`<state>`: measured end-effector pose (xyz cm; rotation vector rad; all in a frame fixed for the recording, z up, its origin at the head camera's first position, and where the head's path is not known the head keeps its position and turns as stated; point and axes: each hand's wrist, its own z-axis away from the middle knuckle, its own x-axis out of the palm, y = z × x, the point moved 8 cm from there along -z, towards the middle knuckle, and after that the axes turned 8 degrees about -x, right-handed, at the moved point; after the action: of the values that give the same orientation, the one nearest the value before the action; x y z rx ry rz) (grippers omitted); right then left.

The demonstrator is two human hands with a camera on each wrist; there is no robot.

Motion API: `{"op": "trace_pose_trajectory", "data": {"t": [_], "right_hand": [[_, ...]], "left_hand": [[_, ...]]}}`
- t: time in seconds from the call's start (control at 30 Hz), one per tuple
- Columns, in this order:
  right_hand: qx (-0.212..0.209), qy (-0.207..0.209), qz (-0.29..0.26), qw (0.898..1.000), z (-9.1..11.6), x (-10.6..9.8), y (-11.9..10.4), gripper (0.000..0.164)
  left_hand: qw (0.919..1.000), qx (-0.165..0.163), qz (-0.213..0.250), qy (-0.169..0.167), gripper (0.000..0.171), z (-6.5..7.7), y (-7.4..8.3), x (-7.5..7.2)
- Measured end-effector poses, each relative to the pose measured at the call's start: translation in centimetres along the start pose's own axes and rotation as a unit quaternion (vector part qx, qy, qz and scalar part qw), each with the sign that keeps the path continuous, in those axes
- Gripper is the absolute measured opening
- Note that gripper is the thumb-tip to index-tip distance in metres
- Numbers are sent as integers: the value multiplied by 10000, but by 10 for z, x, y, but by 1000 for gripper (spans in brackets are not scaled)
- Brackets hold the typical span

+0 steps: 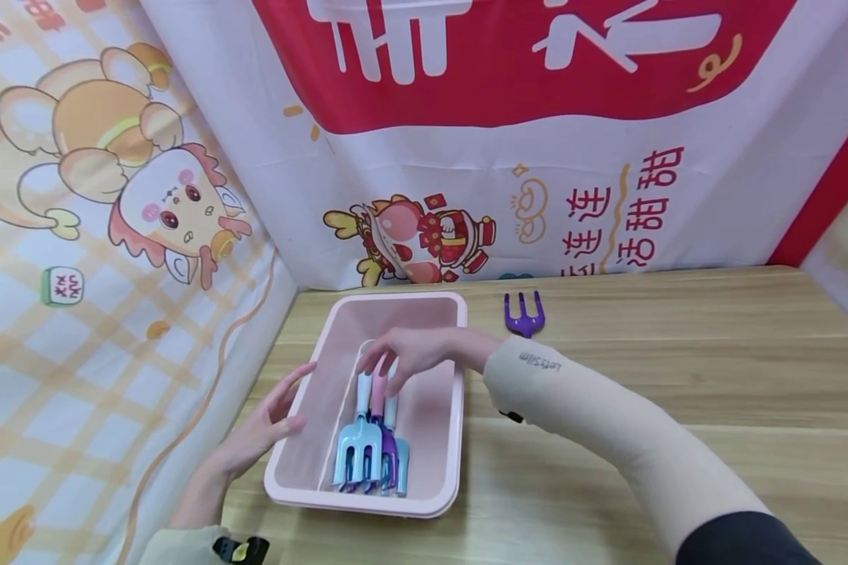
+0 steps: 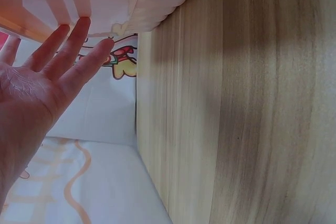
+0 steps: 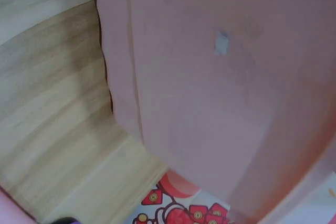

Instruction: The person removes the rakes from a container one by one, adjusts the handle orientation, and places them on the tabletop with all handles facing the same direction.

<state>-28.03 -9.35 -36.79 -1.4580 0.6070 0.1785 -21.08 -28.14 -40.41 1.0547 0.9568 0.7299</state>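
A pink plastic bin (image 1: 444, 486) stands on the table, with several small garden hand forks inside. The topmost is a light blue hand fork (image 1: 359, 447), its tines toward the near end, beside a pink handle (image 1: 378, 396). Over these handles hangs my right hand (image 1: 417, 353), fingers pointing down and loosely bent, nothing seen gripped. Against the bin's left side rests my left hand (image 1: 257, 431); in the left wrist view its fingers (image 2: 73, 43) are stretched out along the wall. The right wrist view shows the bin's outer wall (image 3: 210, 93), not the hand.
A purple hand fork (image 1: 525, 318) lies on the wooden table (image 1: 643, 345) right of the bin, its handle hidden behind my right forearm. Printed cloth (image 1: 240, 118) hangs along the back and left sides, close to the bin's left edge.
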Motion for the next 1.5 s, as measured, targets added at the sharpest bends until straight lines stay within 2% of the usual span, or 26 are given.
{"op": "trace_pose_trajectory", "data": {"t": [0.2, 0.37, 0.5, 0.83, 1.13, 1.37, 1.5], "right_hand": [[247, -286, 528, 9979, -14, 12, 7, 50], [525, -442, 762, 9947, -18, 22, 15, 50], [546, -577, 902, 9927, -21, 28, 17, 50], [331, -821, 1042, 9906, -32, 33, 19, 59], [1063, -1139, 1389, 9780, -29, 38, 33, 68], [999, -1208, 1613, 9744, -30, 36, 32, 65], [1193, -1194, 1666, 9715, -27, 33, 35, 61]], "left_hand": [[10000, 16, 27, -22, 69, 2, 0, -1], [9998, 157, 29, -96, 70, 3, -1, 1], [9996, 259, 48, -138, 70, 2, -1, 1], [9999, 141, -40, -91, 70, -1, -4, 1], [9998, 179, -74, -84, 69, -2, -2, 1], [9998, 127, -130, 11, 70, 0, -2, -1], [9998, 42, -164, 56, 70, 0, -2, -2]]}}
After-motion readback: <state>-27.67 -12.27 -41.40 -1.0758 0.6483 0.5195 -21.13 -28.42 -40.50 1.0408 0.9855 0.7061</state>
